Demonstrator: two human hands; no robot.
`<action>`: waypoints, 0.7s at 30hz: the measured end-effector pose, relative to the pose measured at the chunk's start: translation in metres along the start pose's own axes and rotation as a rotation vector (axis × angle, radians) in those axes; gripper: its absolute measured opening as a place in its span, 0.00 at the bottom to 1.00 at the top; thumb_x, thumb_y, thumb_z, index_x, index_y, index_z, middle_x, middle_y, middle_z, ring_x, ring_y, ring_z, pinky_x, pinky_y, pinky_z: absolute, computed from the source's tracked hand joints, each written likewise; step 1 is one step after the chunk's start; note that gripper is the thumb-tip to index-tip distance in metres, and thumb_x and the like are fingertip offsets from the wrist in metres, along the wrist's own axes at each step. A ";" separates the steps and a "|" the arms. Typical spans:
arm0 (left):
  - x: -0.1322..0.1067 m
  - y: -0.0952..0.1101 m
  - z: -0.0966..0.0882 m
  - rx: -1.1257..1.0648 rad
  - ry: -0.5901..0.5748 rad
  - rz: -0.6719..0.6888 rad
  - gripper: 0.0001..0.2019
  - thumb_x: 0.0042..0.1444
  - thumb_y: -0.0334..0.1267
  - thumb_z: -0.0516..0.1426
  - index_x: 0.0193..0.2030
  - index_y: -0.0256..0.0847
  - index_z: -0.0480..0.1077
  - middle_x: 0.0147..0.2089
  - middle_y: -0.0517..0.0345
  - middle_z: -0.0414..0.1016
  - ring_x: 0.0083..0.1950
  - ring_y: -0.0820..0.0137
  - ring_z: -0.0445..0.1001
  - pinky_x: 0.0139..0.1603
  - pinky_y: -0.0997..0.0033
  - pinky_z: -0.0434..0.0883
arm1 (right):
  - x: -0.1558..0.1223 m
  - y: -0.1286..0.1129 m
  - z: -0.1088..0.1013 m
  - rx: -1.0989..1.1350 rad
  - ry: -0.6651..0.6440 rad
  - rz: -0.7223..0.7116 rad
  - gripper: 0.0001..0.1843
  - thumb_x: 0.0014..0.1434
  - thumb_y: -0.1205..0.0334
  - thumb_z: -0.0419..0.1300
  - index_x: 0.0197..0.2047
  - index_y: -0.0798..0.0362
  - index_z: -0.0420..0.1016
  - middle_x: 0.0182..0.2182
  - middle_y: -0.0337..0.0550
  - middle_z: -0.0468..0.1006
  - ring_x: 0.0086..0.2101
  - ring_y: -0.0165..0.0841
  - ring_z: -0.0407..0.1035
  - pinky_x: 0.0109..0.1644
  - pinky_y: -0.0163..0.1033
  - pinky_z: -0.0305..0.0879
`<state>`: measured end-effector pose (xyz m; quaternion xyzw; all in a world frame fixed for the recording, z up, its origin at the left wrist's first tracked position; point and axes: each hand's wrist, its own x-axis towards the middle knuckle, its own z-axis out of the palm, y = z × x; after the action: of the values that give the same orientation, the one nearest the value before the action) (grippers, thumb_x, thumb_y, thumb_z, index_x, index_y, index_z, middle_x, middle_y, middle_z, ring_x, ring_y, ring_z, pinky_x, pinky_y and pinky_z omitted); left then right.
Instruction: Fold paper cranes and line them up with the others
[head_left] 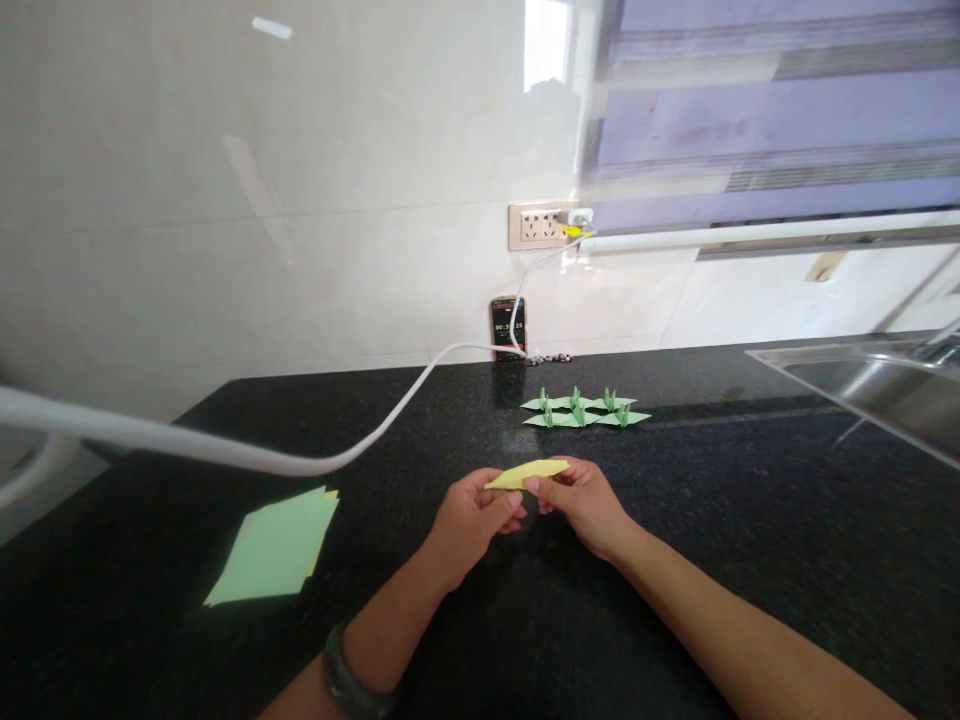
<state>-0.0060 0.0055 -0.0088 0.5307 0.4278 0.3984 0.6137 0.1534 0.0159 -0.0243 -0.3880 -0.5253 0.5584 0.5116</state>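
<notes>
Both of my hands hold a folded yellow paper piece just above the black counter. My left hand pinches its left end, fingers closed. My right hand pinches the right part, fingers curled around it. The paper is a long, narrow, pointed shape lying roughly level. Beyond my hands, several finished green paper cranes stand in rows on the counter.
A stack of green and yellow paper sheets lies at the left. A phone leans on the wall, its white cable crossing the counter from a wall socket. A steel sink sits at the right.
</notes>
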 end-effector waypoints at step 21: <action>0.003 -0.013 -0.004 0.288 0.200 0.152 0.10 0.46 0.41 0.56 0.29 0.35 0.70 0.26 0.57 0.71 0.29 0.72 0.68 0.29 0.75 0.64 | -0.003 0.001 0.001 -0.159 -0.169 0.126 0.14 0.48 0.54 0.59 0.31 0.58 0.72 0.22 0.38 0.69 0.19 0.22 0.59 0.21 0.28 0.57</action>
<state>-0.0084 0.0083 -0.0220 0.6016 0.4978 0.4292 0.4539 0.1532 0.0131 -0.0253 -0.4110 -0.5836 0.5769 0.3970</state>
